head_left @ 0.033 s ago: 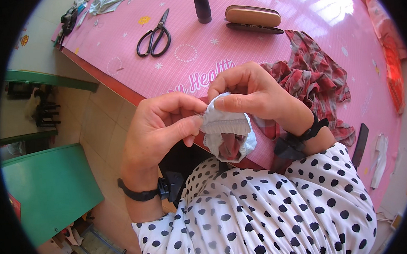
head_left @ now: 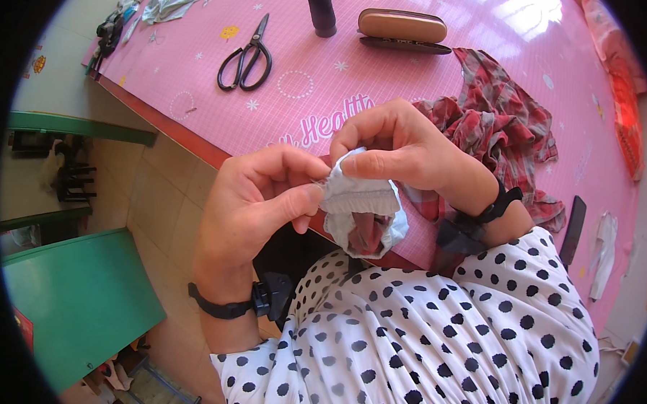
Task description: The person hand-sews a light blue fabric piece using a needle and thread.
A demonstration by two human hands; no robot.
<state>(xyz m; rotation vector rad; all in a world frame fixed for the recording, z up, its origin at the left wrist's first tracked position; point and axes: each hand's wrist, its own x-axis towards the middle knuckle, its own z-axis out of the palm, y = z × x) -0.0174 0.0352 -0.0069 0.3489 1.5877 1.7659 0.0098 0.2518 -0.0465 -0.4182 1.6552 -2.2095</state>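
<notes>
1. From my end, taking the white cloth (head_left: pixel 361 200) as the dial's centre, I see the left hand (head_left: pixel 241 209) at 9 o'clock and the right hand (head_left: pixel 411 151) at 1.
2. Left fingers: thumb and forefinger pinch the cloth's frayed 10 o'clock edge; the other fingers curl behind.
3. Right fingers: thumb and forefinger grip the top edge at 12, thumb lying over the fabric.
4. The white cloth hangs below both pinches, a gathered band across it and a loop open toward 6, with red showing through.
5. It overlaps the table's (head_left: pixel 180 71) near edge in my view; I can't tell whether it touches.
6. Wisps show by the left thumb tip, too fine for me to identify.
7. On the table, scissors (head_left: pixel 246 59) lie at 11, a case (head_left: pixel 402 27) between 12 and 1, and plaid cloth (head_left: pixel 504 122) at 2.
</notes>
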